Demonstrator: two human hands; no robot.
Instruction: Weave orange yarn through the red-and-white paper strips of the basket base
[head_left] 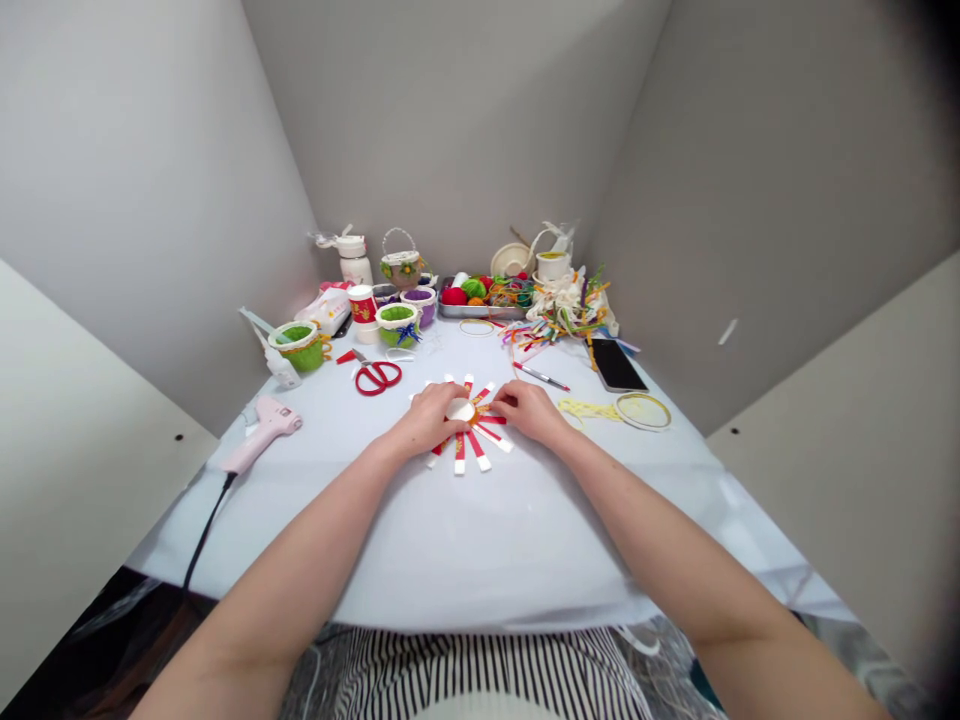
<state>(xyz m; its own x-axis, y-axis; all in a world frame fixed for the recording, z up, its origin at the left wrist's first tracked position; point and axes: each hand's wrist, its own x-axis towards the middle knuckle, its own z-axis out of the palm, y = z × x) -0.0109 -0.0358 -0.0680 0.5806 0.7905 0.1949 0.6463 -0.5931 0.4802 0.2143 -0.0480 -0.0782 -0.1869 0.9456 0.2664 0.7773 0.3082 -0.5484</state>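
Observation:
A paper cup cut into red and white strips lies flattened like a sunburst on the white table, its round base up in the middle. My left hand rests on its left side, fingers curled down on the strips by the base. My right hand presses on its right side, fingertips pinching a strip.
Red scissors and a pink glue gun with a black cord lie to the left. A pen, black phone, ring, ribbons, yarn tray and decorated cups fill the back. Grey walls enclose the table.

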